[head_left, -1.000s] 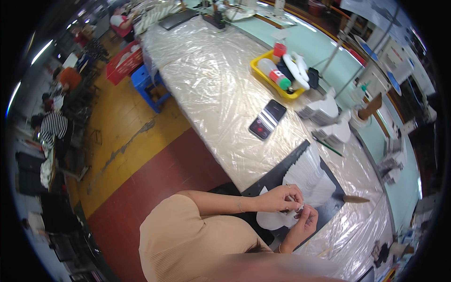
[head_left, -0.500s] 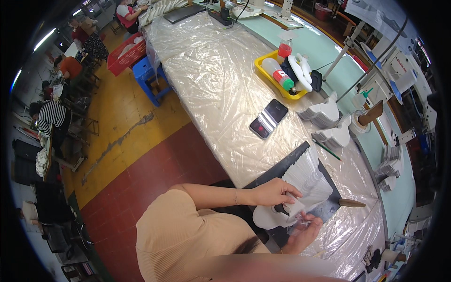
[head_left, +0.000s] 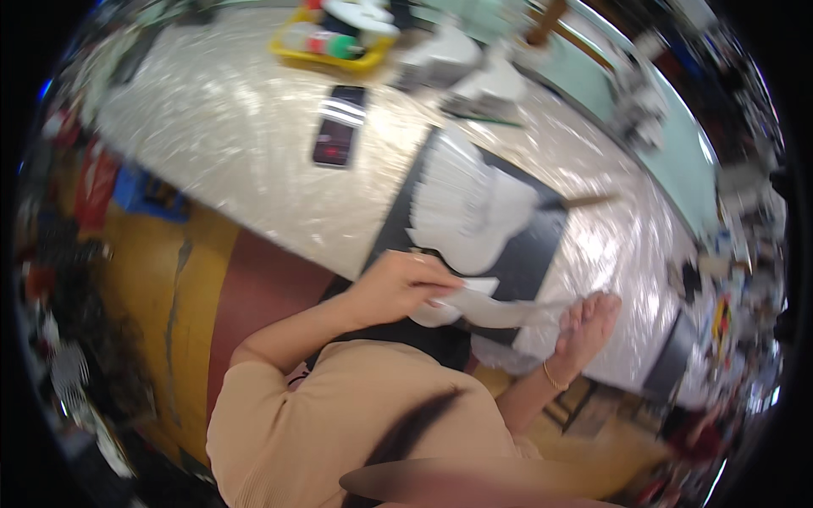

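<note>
My left hand point(head_left: 398, 284) pinches one end of a thin white strip of material point(head_left: 495, 309) at the near edge of a black mat point(head_left: 542, 254). My right hand point(head_left: 589, 326) holds the strip's other end, so it stretches between both hands. A larger white ribbed piece point(head_left: 466, 207) lies spread on the mat just beyond my hands. The picture is blurred by motion.
A dark phone point(head_left: 337, 127) lies on the plastic-covered table point(head_left: 237, 144) to the left of the mat. A yellow tray point(head_left: 334, 51) with bottles stands farther back. A thin stick-like tool point(head_left: 584, 201) lies at the mat's right edge. Grey boxes point(head_left: 474, 72) sit behind.
The view has swung closer and tilted over the table. My hands have moved apart, and the white strip now stretches between them.
</note>
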The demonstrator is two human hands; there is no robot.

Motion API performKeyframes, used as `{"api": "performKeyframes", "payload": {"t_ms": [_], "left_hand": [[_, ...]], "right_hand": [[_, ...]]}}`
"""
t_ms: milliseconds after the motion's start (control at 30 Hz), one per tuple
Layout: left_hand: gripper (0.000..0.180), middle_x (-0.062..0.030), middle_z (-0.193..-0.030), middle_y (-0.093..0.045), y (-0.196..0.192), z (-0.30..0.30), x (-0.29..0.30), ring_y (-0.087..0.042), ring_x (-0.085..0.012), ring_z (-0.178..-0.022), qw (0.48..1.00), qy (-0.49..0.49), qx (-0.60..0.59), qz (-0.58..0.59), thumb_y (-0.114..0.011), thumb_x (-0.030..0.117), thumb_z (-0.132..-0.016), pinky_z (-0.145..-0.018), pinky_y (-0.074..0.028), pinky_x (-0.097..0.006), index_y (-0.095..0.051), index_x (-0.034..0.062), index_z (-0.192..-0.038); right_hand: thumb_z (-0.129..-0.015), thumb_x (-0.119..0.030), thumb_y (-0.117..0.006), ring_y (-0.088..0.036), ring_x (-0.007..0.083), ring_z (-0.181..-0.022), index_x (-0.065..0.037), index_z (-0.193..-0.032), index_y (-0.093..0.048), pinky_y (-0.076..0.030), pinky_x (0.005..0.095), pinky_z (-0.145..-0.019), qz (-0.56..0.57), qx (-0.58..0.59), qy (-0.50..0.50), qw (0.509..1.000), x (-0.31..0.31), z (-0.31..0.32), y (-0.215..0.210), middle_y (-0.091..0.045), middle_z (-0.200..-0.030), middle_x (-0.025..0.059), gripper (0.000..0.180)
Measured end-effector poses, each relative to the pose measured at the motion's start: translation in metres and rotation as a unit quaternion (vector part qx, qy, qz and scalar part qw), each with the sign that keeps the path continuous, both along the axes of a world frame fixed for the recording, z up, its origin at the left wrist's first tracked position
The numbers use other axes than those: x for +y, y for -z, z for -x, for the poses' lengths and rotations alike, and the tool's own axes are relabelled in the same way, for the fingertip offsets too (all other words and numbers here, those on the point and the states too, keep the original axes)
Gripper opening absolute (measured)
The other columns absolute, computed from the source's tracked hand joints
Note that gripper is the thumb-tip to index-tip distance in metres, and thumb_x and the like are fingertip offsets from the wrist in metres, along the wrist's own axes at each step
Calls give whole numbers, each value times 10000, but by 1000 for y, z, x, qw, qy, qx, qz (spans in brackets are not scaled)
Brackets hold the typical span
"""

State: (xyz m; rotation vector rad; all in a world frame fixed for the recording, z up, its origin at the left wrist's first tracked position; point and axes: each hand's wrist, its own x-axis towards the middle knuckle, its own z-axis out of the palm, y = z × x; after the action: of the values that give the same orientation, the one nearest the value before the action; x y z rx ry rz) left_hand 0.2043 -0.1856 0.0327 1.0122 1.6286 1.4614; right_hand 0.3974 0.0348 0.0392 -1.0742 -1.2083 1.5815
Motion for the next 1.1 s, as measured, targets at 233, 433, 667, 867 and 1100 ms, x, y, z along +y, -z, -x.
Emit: {"api": "performKeyframes", "payload": {"t_ms": [233,433,667,867,1100], "left_hand": [[202,-74,-913,-628,34,24,-16,-634,-127,-801,965,-18,-165,204,-596,-52,-880,-685,-582,-238,-692,-33,-1056],[176,-79,-879,-625,55,19,-19,-632,-117,-737,973,-32,-99,207,-594,-25,-888,-666,-549,-215,-683,-44,-1039],[175,-63,-910,-612,50,12,-22,-629,-109,-761,976,-19,-47,213,-602,-33,-887,-638,-554,-214,-681,-44,-1043],[243,-124,-1027,-592,46,1,-25,-612,-268,-924,949,-42,205,237,-697,59,-794,-752,-496,-391,-684,12,-1032],[565,-129,-1376,-486,65,-45,-27,-443,-342,-1275,887,141,434,68,-732,227,-759,-1038,-366,-458,-550,122,-1283]], "right_hand": [[-1013,-265,-489,-307,45,-492,-119,-867,-421,-272,175,-393,-63,3,172,983,38,-75,-3,-376,-676,-10,217],[-901,-192,-658,-534,126,-729,-67,-1002,-570,-447,263,-660,-71,-270,-92,956,-2,-50,26,-529,-839,27,184],[-635,-303,-848,-522,289,-835,-43,-947,-597,-423,371,-719,-338,-414,-281,797,-66,10,64,-526,-897,117,478],[-713,-242,-795,-505,282,-792,-48,-773,-582,-393,390,-713,-359,-414,-314,776,-75,9,69,-513,-845,85,295],[-775,-160,-744,-528,296,-737,-22,-730,-551,-408,390,-678,-347,-376,-331,793,-77,11,71,-499,-782,107,242]]}}
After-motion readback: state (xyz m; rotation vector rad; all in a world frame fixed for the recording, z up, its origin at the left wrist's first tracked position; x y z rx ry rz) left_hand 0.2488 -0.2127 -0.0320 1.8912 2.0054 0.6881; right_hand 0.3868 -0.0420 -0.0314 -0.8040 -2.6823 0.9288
